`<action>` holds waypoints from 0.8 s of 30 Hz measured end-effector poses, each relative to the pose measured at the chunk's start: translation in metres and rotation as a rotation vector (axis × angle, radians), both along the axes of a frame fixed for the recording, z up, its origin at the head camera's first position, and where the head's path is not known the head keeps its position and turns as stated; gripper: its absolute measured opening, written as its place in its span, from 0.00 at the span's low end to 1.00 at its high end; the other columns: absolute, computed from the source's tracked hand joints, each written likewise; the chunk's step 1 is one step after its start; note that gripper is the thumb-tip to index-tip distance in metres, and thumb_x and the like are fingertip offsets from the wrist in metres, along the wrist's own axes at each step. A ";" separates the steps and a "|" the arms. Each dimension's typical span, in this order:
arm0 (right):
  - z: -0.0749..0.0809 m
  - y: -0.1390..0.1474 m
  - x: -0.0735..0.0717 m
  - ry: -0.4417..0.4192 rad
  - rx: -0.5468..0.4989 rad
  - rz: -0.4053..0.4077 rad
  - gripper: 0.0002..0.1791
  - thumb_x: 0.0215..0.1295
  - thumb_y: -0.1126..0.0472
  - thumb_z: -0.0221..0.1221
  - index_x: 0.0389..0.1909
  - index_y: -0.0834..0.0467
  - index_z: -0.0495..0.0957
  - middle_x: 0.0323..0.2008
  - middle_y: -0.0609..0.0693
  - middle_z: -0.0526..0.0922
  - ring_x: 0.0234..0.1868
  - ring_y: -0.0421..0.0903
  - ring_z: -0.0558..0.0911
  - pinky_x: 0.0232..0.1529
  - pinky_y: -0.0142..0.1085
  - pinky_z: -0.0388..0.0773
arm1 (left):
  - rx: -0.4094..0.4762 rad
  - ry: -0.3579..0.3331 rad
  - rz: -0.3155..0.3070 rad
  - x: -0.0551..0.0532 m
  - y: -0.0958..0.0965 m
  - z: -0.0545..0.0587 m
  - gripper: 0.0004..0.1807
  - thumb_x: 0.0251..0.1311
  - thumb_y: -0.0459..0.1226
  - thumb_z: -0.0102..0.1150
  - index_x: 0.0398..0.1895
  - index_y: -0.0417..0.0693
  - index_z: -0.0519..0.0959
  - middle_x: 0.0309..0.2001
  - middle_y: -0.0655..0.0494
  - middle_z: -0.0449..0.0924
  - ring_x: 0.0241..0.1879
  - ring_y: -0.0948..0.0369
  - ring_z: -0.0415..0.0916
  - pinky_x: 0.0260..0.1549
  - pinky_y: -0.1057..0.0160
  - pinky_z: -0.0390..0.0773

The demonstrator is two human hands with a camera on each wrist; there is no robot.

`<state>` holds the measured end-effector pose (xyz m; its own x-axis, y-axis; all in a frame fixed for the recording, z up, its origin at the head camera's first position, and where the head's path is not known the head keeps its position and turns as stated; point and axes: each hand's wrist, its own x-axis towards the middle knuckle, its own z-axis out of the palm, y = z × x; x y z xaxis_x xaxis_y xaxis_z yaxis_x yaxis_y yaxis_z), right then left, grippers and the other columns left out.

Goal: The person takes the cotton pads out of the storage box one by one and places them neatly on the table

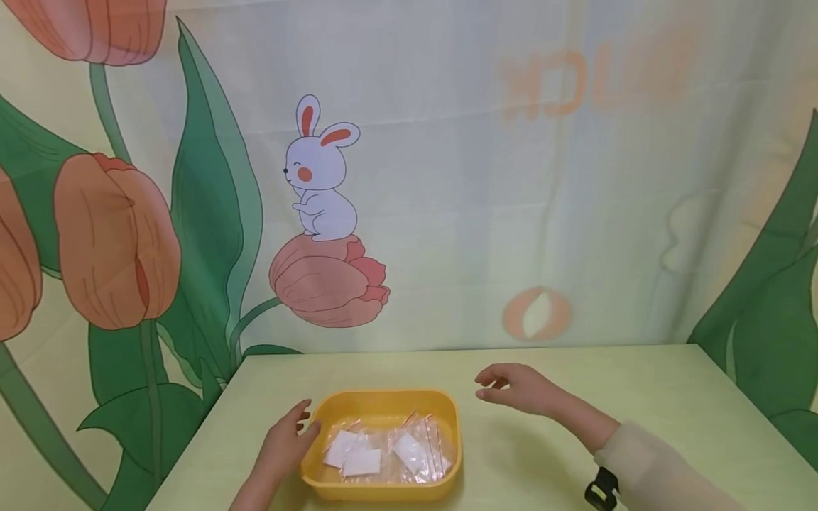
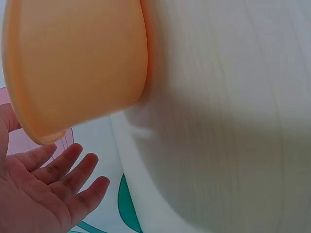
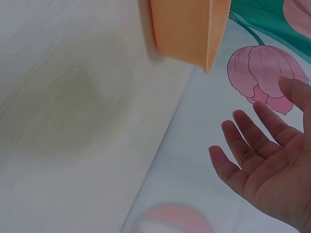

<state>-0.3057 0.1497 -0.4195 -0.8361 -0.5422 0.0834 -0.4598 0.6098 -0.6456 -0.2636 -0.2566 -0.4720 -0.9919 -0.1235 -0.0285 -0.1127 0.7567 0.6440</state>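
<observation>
A yellow plastic basin stands on the table, with several clear zip bags and white square packets lying inside it. At the basin's left rim is my left hand, its fingers spread and loosely bent; the left wrist view shows the palm with nothing in it, close to the basin rim. To the right of the basin my right hand hovers above the table, apart from the basin. In the right wrist view its relaxed fingers hold nothing.
The pale yellow-green table reaches back to a hanging cloth printed with tulips and a white rabbit. A black band shows at the right sleeve.
</observation>
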 end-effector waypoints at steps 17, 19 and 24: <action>0.009 -0.042 -0.026 -0.135 0.045 0.023 0.19 0.71 0.53 0.60 0.53 0.62 0.83 0.48 0.54 0.89 0.47 0.48 0.85 0.52 0.44 0.87 | 0.107 -0.010 0.056 0.002 0.003 -0.012 0.28 0.74 0.39 0.50 0.71 0.31 0.67 0.63 0.26 0.75 0.62 0.33 0.75 0.61 0.39 0.80; 0.011 -0.047 -0.028 -0.162 0.045 0.022 0.18 0.71 0.53 0.60 0.53 0.61 0.83 0.46 0.53 0.89 0.45 0.47 0.84 0.49 0.42 0.87 | 0.110 -0.007 0.061 0.001 0.002 -0.013 0.28 0.74 0.39 0.50 0.71 0.31 0.68 0.63 0.26 0.75 0.62 0.33 0.75 0.62 0.39 0.80; 0.018 -0.060 -0.031 -0.232 0.059 0.027 0.18 0.72 0.52 0.59 0.54 0.59 0.83 0.47 0.53 0.88 0.45 0.47 0.84 0.46 0.43 0.85 | 0.138 0.003 0.093 0.001 0.003 -0.015 0.27 0.73 0.38 0.48 0.70 0.32 0.69 0.63 0.26 0.75 0.63 0.33 0.74 0.63 0.38 0.78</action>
